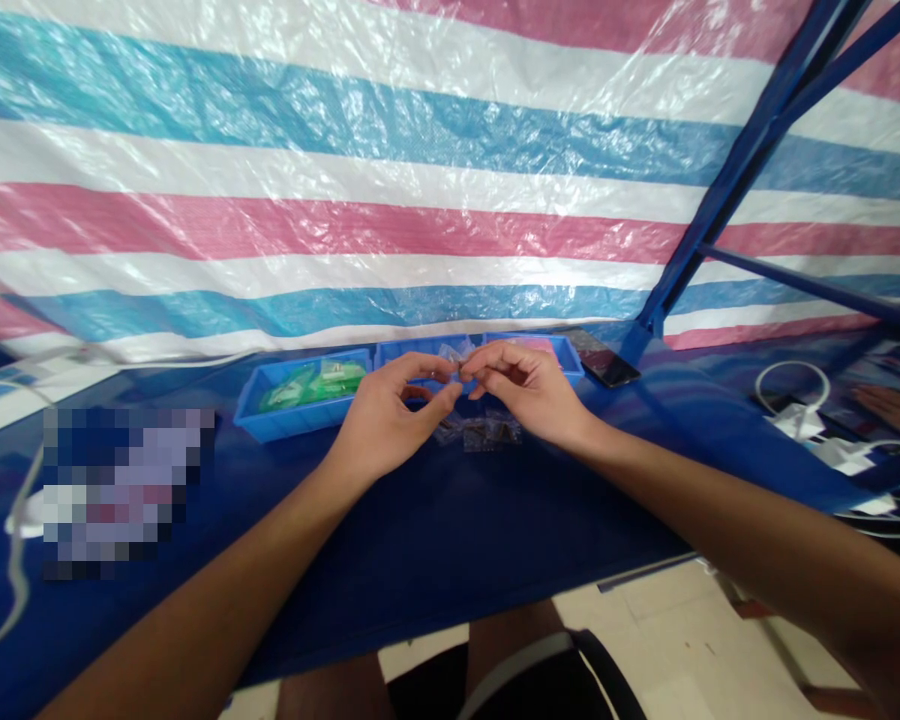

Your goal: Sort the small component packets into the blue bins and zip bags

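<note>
A: Where is the thing in work now?

B: It is a small clear packet point(452, 354), held above the blue table point(450, 540), between the two hands and in front of the middle blue bin point(391, 350). More clear packets point(493, 433) with something dark in them lie on the table, just below the hands.

A: And how is the grip?

B: The left hand point(394, 408) has its thumb and forefinger bent round and nearly meeting, and they appear to pinch the packet. The right hand point(529, 388) comes from the other side with its fingertips drawn together, also pinching at it, as I judge. The exact place of contact is too small to see.

A: Is it heavy?

B: I think it is very light. The plastic looks thin, soft and shiny, so it can slip and crumple. What is inside I cannot tell; maybe it is small and stiff, and easy to drop.

A: Then where is it better to hold?

B: By the flat edges, I would say, one pinch on each side, with fingertips only and little force. Squeezing the middle could bend the contents, if they are fragile.
</note>
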`<action>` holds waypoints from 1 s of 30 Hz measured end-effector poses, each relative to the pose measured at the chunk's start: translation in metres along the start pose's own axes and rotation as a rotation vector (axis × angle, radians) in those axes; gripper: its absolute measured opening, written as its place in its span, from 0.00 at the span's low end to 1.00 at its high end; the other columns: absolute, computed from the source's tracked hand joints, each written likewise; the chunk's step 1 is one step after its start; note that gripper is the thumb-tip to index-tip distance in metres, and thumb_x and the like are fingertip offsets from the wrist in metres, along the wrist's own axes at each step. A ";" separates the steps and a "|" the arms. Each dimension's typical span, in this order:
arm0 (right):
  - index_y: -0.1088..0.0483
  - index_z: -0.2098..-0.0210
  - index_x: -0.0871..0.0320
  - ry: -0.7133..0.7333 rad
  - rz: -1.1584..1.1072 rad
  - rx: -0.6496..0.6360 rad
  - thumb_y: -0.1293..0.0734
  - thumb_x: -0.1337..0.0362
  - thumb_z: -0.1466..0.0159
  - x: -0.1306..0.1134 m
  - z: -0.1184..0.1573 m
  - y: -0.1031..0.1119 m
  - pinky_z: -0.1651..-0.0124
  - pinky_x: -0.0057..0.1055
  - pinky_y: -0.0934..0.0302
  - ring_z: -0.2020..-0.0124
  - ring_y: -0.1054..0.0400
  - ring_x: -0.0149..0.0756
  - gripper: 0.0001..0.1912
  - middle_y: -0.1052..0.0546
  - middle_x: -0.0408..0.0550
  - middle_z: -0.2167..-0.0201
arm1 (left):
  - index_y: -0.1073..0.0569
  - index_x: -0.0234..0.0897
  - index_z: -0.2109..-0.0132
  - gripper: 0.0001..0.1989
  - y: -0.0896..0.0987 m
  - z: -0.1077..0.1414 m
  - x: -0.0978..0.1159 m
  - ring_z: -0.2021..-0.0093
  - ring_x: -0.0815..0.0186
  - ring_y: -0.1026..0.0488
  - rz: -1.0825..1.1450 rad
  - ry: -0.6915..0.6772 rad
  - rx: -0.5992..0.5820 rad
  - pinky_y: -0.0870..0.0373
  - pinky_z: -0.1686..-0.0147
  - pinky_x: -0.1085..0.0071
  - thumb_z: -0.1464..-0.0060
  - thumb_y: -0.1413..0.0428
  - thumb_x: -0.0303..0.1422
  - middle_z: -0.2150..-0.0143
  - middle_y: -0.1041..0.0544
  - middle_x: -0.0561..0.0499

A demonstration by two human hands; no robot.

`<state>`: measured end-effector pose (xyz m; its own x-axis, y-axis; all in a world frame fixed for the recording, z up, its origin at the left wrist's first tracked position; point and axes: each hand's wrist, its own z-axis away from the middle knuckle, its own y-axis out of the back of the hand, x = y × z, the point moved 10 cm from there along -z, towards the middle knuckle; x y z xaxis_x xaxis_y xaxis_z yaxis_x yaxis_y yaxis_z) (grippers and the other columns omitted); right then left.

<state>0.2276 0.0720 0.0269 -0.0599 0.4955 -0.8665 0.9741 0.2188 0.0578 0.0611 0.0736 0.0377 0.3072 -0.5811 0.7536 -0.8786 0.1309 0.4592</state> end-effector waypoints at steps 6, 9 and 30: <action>0.22 0.56 0.54 -0.051 -0.020 -0.045 0.26 0.53 0.30 -0.001 0.003 -0.008 0.48 0.39 0.24 0.59 0.21 0.36 0.12 0.16 0.48 0.56 | 0.19 0.38 0.54 0.22 0.003 -0.001 -0.004 0.55 0.56 0.16 0.049 0.078 0.042 0.17 0.55 0.62 0.44 0.27 0.49 0.52 0.14 0.45; 0.23 0.54 0.55 -0.062 -0.052 -0.058 0.25 0.49 0.31 -0.002 0.003 -0.010 0.49 0.38 0.23 0.60 0.20 0.36 0.17 0.15 0.49 0.57 | 0.19 0.38 0.56 0.18 0.005 -0.001 -0.005 0.55 0.57 0.16 0.002 0.056 0.064 0.18 0.56 0.63 0.41 0.30 0.48 0.54 0.15 0.45; 0.21 0.52 0.55 -0.056 0.052 -0.038 0.23 0.57 0.34 0.011 0.000 -0.004 0.47 0.39 0.27 0.54 0.20 0.39 0.14 0.16 0.48 0.56 | 0.19 0.39 0.56 0.09 0.006 -0.004 0.005 0.45 0.55 0.20 0.061 -0.065 0.013 0.21 0.51 0.63 0.35 0.36 0.40 0.44 0.20 0.42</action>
<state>0.2228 0.0766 0.0177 0.0039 0.4590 -0.8884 0.9666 0.2260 0.1210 0.0591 0.0740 0.0459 0.2292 -0.6235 0.7475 -0.8997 0.1574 0.4071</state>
